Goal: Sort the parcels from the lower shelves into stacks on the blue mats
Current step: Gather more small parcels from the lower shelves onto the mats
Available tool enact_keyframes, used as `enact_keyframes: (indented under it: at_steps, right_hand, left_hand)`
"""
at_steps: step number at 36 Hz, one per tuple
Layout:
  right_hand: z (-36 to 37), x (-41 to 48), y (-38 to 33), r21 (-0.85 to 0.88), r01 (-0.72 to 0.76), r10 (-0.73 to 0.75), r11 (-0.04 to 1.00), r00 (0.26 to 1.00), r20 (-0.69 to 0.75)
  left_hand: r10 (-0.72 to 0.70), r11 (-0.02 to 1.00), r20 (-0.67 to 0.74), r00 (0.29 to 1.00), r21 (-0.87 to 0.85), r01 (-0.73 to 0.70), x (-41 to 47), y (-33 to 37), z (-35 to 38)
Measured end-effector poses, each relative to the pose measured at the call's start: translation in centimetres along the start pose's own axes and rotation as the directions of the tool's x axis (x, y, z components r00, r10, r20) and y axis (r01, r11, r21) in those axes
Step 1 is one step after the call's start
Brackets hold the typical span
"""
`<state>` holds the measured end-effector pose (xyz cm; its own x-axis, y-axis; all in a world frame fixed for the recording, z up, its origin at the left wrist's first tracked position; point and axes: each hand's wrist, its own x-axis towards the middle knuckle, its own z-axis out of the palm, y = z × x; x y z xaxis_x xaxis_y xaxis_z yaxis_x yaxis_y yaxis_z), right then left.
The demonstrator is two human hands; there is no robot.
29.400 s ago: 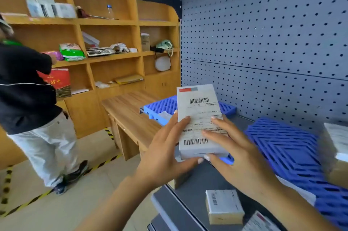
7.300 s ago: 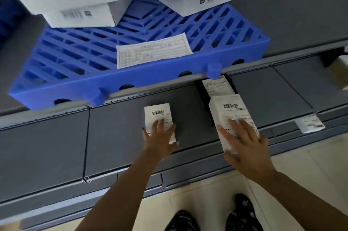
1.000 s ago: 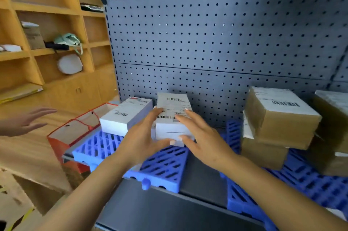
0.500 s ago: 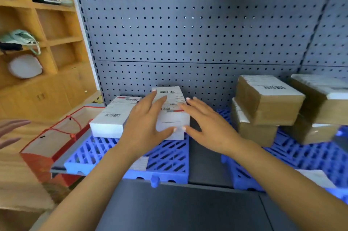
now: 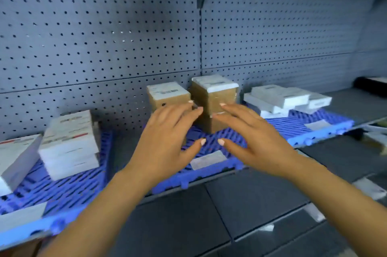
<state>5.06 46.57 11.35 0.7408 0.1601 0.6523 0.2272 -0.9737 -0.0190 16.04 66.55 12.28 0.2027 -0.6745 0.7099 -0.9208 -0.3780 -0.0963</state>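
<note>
Back panel (image 5: 100, 43): grey, even rows of small dark holes.
Left mat (image 5: 69, 189), middle mat (image 5: 201, 176), right mat (image 5: 310, 124): bright blue, slatted lattice.
White parcels (image 5: 69, 145) on the left mat: thin red stripe, blurred dark print.
Brown parcels (image 5: 213, 99): cardboard tan, white labels.
Right-hand parcels (image 5: 280, 97): white.
Shelf (image 5: 251, 204): dark grey.
Nails on my left hand (image 5: 165, 143) and right hand (image 5: 255, 141): pale.

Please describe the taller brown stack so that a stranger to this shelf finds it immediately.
Below the grey pegboard wall, find the central blue mat. Two brown stacks stand on it; the taller brown stack is the right one. Its left neighbour is lower, and the parcels further right are flat and white.
</note>
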Motion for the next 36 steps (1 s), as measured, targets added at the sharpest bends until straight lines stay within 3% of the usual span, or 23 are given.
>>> enact_keyframes:
  at_steps: [8,16,24,36]
  right_hand:
    - [-8.5,-11.1,9.5,-0.130,-0.124,0.127,0.984,0.992,0.012]
    - [-17.4,-21.0,17.5,-0.289,-0.258,0.273,0.922,0.962,0.015]
    - [-23.2,-30.2,23.4,-0.378,-0.409,0.439,0.830,0.898,-0.008]
    - [-26.4,-40.7,33.4,-0.455,-0.604,0.658,0.654,0.751,-0.052]
  left_hand:
    - [0.095,0.980,-0.045,0.994,-0.174,-0.102,8.0,13.0,7.8]
    - [0.122,0.951,0.060,0.991,-0.294,-0.099,15.2,25.8,15.1]
    - [0.242,0.891,0.121,0.963,-0.421,-0.171,20.8,35.6,20.9]
    - [0.445,0.767,0.125,0.887,-0.565,-0.305,27.9,47.2,33.0]
